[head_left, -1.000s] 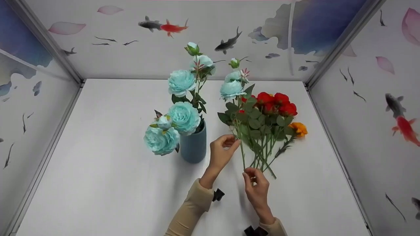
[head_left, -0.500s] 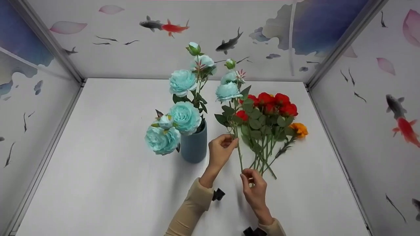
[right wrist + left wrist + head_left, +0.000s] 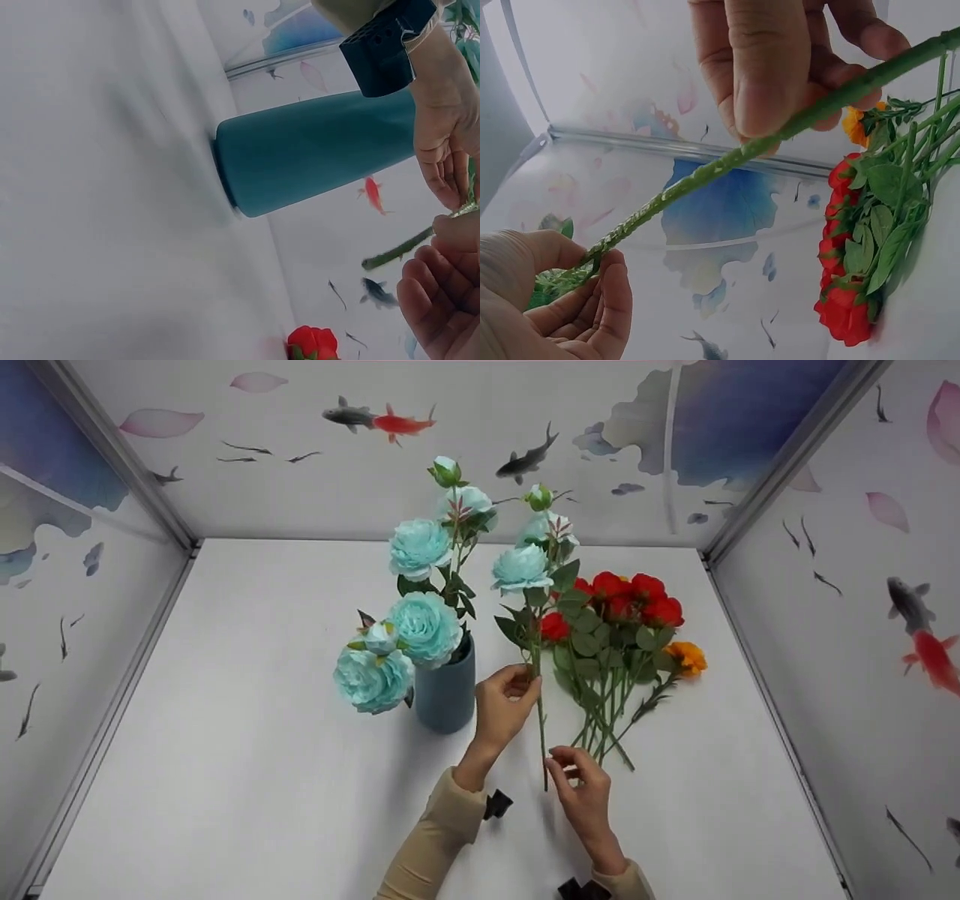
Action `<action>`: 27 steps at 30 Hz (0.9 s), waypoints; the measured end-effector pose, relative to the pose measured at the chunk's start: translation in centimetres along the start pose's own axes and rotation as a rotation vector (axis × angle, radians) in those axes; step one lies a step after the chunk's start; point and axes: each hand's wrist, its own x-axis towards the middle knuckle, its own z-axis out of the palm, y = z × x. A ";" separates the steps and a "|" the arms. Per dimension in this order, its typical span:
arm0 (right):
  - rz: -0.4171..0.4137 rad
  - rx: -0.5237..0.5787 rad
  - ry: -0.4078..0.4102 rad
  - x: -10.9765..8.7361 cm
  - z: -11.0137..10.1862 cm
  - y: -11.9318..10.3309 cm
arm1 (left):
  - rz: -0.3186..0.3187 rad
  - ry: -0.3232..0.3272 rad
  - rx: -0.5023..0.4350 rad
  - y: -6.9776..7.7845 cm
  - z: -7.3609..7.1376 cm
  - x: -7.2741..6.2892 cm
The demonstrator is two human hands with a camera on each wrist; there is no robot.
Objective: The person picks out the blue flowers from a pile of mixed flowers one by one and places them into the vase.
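Observation:
The left hand (image 3: 504, 706) pinches the green stem of a pale blue peony spray (image 3: 521, 568), held upright beside the vase. Its thumb and fingers close round the stem (image 3: 682, 184) in the left wrist view. Near the stem's lower end is the right hand (image 3: 583, 787), its thumb and forefinger right at the stem and loosely bent. In the left wrist view the stem passes in front of the right fingertips; its cut end (image 3: 379, 261) sticks out past the thumb in the right wrist view. A blue-grey vase (image 3: 445, 697) holds more pale blue peonies (image 3: 424, 628), left of the hands.
Red roses (image 3: 630, 598) and an orange flower (image 3: 686, 658) lie in a bunch on the white table (image 3: 247, 750), stems toward the person. Walls painted with fish (image 3: 527, 456) enclose the table at the back and both sides.
The spray has swung left and its stem stands more upright. The stem's lower end now shows below the right hand, whose fingertips lie beside the stem. The left hand moved slightly left.

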 end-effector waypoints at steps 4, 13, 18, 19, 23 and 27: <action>0.020 0.008 0.009 -0.1 -0.4 0.5 | 0.132 0.025 0.027 -1.1 -0.2 0.5; 0.043 0.029 0.037 -0.3 -1.0 1.4 | 0.536 0.180 0.112 1.6 -1.8 3.0; 0.055 0.028 0.030 -0.5 -1.1 1.4 | 0.655 0.276 0.174 3.8 -2.4 4.4; 0.055 0.022 0.028 -0.5 -1.1 1.4 | 0.667 0.293 0.189 4.2 -2.4 4.6; 0.060 0.008 0.023 -0.5 -1.1 1.3 | 0.686 0.353 0.234 5.4 -2.7 5.3; 0.074 -0.006 0.023 -0.4 -1.2 1.2 | 0.702 0.394 0.254 6.4 -3.0 5.9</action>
